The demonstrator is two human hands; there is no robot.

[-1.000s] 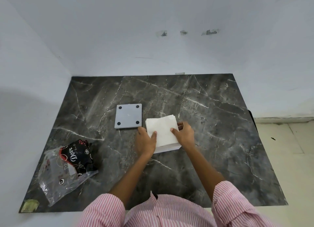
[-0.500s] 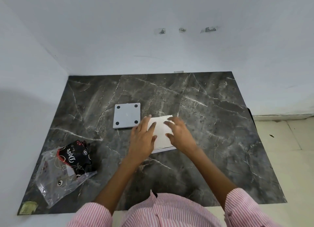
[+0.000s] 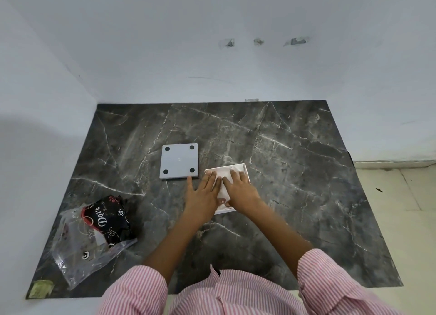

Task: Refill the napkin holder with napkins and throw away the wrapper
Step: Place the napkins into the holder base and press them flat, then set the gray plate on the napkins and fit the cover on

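We press both flat, open palms, left hand [image 3: 203, 198] and right hand [image 3: 240, 189], onto the white napkin stack [image 3: 221, 187] to seat it in its white square tray [image 3: 245, 169]; the grey square lid [image 3: 179, 160] waits left.

- Left hand [image 3: 201, 196] lies palm down, fingers spread and stretched forward, thumb splayed out to the left.
- Right hand [image 3: 240, 188] is flat too — fingers together, pointing up and left, just beside the left hand's fingers.
- Both forearms are bare and extended forward; striped sleeves are pushed above the elbows.

Glossy clear plastic wrapper [image 3: 87, 241] on polished dark marble table [image 3: 295, 173].
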